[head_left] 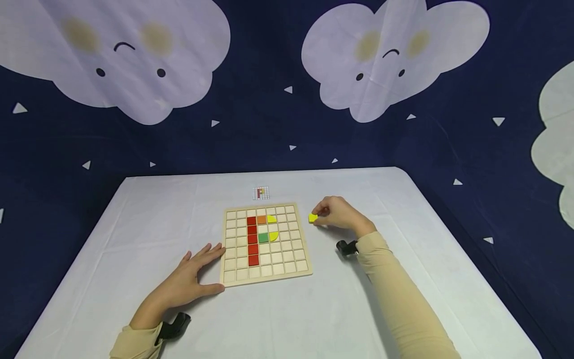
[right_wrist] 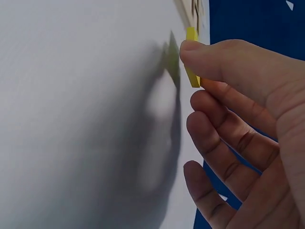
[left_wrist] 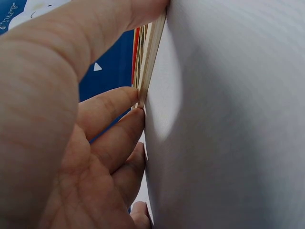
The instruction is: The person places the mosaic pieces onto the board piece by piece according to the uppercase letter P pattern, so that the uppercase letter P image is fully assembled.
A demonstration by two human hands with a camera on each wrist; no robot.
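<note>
A wooden grid board (head_left: 264, 280) lies on the white table, bearing a column of red tiles (head_left: 253, 238), an orange tile (head_left: 261, 220), a green tile (head_left: 263, 238) and two yellow rounded tiles (head_left: 271, 219). My left hand (head_left: 188, 279) touches the board's left edge with its thumb and fingertips, the fingers spread and fairly straight. To the right of the board, my right hand (head_left: 338, 212) pinches a yellow tile (right_wrist: 191, 57) between thumb and forefinger, just off the table. Its exact shape is partly hidden by the fingers.
A small printed pattern card (head_left: 261, 193) lies behind the board. White cloth covers the table (head_left: 179, 209). Beyond it hangs a dark blue curtain (head_left: 260, 139) with clouds. Each wrist wears a black camera (head_left: 347, 248).
</note>
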